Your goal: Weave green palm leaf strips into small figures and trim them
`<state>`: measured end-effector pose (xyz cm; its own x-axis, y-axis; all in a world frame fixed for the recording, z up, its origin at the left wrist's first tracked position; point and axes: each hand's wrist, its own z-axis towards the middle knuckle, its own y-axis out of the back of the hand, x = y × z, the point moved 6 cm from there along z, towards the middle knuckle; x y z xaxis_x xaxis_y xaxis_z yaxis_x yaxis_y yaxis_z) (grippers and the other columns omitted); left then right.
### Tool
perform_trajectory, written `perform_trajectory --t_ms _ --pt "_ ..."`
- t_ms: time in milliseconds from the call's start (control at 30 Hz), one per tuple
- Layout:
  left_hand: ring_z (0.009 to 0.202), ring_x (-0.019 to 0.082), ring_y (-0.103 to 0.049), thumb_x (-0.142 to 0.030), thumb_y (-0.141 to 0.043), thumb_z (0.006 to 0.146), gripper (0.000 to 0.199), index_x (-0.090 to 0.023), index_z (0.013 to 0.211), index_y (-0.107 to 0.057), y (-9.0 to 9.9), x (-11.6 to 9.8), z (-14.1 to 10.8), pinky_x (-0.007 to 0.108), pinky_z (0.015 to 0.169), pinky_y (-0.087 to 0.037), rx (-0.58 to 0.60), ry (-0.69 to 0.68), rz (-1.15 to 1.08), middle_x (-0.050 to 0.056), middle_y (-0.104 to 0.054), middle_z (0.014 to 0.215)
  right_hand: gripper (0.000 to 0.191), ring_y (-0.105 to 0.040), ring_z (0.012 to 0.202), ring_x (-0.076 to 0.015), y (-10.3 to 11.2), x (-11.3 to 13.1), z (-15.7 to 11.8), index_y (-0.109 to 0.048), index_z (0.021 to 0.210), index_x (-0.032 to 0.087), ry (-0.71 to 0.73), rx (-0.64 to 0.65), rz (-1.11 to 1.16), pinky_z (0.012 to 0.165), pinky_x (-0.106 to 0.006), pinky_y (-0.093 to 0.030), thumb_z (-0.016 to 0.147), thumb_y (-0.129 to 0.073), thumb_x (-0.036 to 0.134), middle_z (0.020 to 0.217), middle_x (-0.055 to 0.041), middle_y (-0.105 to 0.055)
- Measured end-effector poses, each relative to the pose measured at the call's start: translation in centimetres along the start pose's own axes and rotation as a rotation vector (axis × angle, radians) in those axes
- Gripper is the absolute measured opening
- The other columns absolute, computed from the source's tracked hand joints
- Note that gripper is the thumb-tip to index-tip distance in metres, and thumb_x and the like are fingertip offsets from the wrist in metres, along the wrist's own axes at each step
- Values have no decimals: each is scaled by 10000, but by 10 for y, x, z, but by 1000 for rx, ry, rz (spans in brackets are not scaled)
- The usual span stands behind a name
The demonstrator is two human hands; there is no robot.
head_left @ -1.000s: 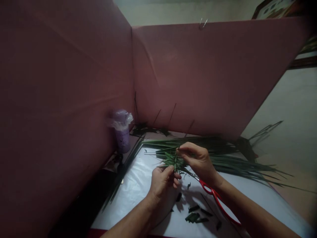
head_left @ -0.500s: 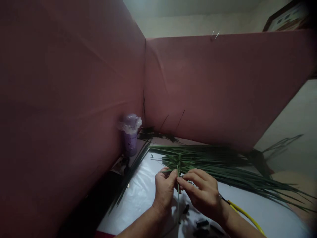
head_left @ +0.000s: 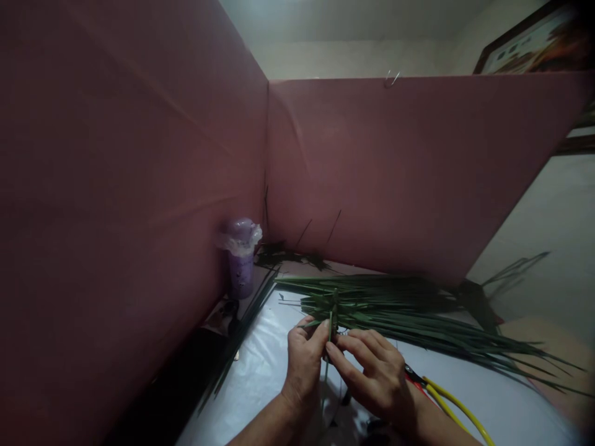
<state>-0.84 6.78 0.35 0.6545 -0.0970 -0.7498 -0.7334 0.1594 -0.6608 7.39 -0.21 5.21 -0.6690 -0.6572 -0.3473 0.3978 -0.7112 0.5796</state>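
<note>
My left hand point(head_left: 303, 359) is closed, thumb against bent fingers, on a green leaf strip point(head_left: 330, 323). The strip stands nearly upright between the hands, and its narrow tail hangs below them. From the right, my right hand point(head_left: 372, 375) pinches the same strip just under the left thumb; part of the grip is hidden behind the fingers. Just beyond the fingertips, folded green leaf pieces point(head_left: 335, 302) stick up, hard to separate from the pile of long green leaves point(head_left: 418, 316) behind.
A purple tumbler point(head_left: 242, 275) with plastic over its top stands at the left partition. A yellow-handled tool point(head_left: 458, 406) lies by my right forearm. More long leaves point(head_left: 246, 328) run along the table's left edge. Pink partitions point(head_left: 372, 173) enclose the left and back.
The view has shifted slightly, showing more of the yellow-handled tool and something red beside it. Both hands keep hold of the strip, whose tail now slants a little to the left.
</note>
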Motion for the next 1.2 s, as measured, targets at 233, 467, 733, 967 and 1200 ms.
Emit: perform_trajectory --t_ms 233,467,733,967,1200 --pt "588 93 -510 -304 -665 700 216 -123 741 -553 3 3 1 215 580 -396 12 9 7 -5 -563 649 271 -589 824 -247 -1 4 -1 -641 1016 134 22 9 -59 670 -380 -464 782 -510 93 866 -117 -685" --pt "535 65 -422 -305 -651 711 226 -140 671 -503 9 9 4 189 519 -345 -24 20 7 -50 -444 572 268 -580 847 -245 -7 1 -8 -638 1018 145 -13 -21 -66 686 -381 -455 765 -558 104 898 -110 -677" --pt "508 63 -369 -314 -616 730 260 -148 616 -452 6 6 5 194 489 -321 -6 14 50 -50 -391 543 279 -567 855 -243 -12 0 -12 -632 1041 147 -31 0 -59 704 -382 -437 779 -538 122 927 -109 -668" --pt "499 64 -362 -330 -609 730 270 -149 616 -444 6 4 5 196 476 -304 -14 16 87 -49 -385 537 292 -557 862 -250 -13 1 -14 -627 1058 130 -35 23 -52 717 -393 -417 793 -506 108 939 -114 -664" --pt "504 63 -361 -328 -625 715 275 -150 612 -443 9 7 7 194 482 -311 -21 19 82 -50 -384 540 297 -554 856 -247 -16 1 -15 -621 1070 132 -46 31 -36 716 -398 -421 792 -519 109 947 -115 -660"
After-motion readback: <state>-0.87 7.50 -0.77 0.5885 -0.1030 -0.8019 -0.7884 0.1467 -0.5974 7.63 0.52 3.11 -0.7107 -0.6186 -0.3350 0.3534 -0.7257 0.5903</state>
